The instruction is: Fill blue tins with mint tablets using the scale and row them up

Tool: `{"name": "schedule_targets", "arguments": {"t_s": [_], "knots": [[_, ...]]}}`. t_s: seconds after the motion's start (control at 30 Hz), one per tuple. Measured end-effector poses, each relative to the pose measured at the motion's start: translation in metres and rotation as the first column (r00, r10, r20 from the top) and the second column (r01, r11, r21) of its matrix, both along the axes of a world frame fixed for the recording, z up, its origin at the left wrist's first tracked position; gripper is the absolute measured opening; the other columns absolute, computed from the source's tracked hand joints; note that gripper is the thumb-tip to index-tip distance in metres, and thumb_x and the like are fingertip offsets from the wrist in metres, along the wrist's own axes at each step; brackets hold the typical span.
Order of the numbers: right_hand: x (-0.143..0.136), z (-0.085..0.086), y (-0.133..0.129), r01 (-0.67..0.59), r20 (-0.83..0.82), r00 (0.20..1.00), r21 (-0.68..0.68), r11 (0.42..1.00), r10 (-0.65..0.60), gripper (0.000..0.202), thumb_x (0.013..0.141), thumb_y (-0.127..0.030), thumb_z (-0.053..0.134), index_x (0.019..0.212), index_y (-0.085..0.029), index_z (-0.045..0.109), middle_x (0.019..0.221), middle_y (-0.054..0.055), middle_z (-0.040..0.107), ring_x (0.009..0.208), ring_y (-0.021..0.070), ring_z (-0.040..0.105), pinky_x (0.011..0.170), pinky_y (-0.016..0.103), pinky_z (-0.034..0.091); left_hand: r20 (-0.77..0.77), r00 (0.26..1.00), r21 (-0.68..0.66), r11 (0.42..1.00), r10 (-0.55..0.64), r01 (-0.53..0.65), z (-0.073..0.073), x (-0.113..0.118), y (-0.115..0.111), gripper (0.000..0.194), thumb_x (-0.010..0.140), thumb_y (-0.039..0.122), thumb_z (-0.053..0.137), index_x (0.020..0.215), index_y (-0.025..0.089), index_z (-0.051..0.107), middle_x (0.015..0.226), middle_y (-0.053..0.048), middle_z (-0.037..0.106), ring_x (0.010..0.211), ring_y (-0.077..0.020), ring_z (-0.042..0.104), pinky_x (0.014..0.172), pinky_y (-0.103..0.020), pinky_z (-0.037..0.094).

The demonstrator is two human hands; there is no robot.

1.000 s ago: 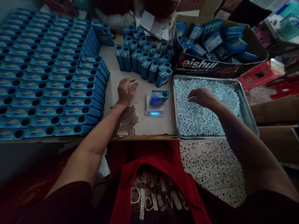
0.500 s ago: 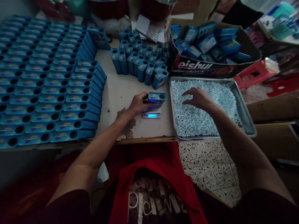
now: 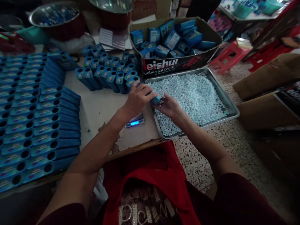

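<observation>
Over the left edge of a metal tray (image 3: 234, 114) of pale blue pellets (image 3: 194, 97), my left hand (image 3: 138, 98) grips a small blue box (image 3: 156, 99), tilted toward the right. My right hand (image 3: 169, 106) is palm up at the box's end, fingers curled, with a few pale pellets at the fingertips. How many pellets lie in the palm is hidden. Below my left hand, a small digital scale (image 3: 135, 123) with a lit blue display rests on the table (image 3: 93, 109), its platform partly covered by the hand.
Rows of blue boxes (image 3: 56, 134) fill the table's left side. Several upright boxes (image 3: 110, 75) stand behind my left hand. A carton (image 3: 161, 67) heaped with blue boxes sits behind the tray. Red stools (image 3: 232, 54) and cartons (image 3: 267, 109) are at the right.
My left hand has lifted the box off the scale and tipped it over the tray. My right hand has come from above the pellets to the box's end. The camera view has shifted right.
</observation>
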State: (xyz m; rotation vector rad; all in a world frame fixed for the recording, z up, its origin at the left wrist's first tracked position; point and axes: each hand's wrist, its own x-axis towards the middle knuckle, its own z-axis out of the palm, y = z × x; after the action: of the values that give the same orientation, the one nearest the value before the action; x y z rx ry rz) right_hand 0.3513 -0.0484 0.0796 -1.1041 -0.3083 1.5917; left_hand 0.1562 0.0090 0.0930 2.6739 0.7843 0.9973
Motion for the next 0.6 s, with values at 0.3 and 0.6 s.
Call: {"name": "schedule_targets", "arguments": {"t_s": [0.3, 0.6], "knots": [[0.006, 0.029, -0.015, -0.072, -0.197, 0.979, -0.149, 0.986, 0.042, 0.020, 0.100, -0.014, 0.058, 0.117, -0.020, 0.067, 0.102, 0.012, 0.074, 0.097, 0.0213, 0.075, 0.082, 0.026, 0.072, 0.380, 0.842, -0.570, 0.814, 0.383, -0.113, -0.058, -0.039, -0.011, 0.053, 0.088, 0.054, 0.096, 0.129, 0.025, 0.077, 0.125, -0.008, 0.084, 0.119, -0.0299, 0.080, 0.113, -0.047, 0.064], [-0.021, 0.052, -0.002, -0.369, 0.235, 0.911, 0.101, 0.924, 0.338, 0.008, 0.111, -0.019, 0.070, 0.109, -0.016, 0.077, 0.090, 0.005, 0.076, 0.065, 0.0105, 0.058, 0.054, 0.017, 0.051, 0.476, 0.698, -0.768, 0.640, 0.536, 0.032, -0.089, -0.089, -0.042, 0.068, 0.068, 0.057, 0.105, 0.116, 0.026, 0.068, 0.110, -0.003, 0.081, 0.104, -0.0246, 0.081, 0.101, -0.041, 0.068]]}}
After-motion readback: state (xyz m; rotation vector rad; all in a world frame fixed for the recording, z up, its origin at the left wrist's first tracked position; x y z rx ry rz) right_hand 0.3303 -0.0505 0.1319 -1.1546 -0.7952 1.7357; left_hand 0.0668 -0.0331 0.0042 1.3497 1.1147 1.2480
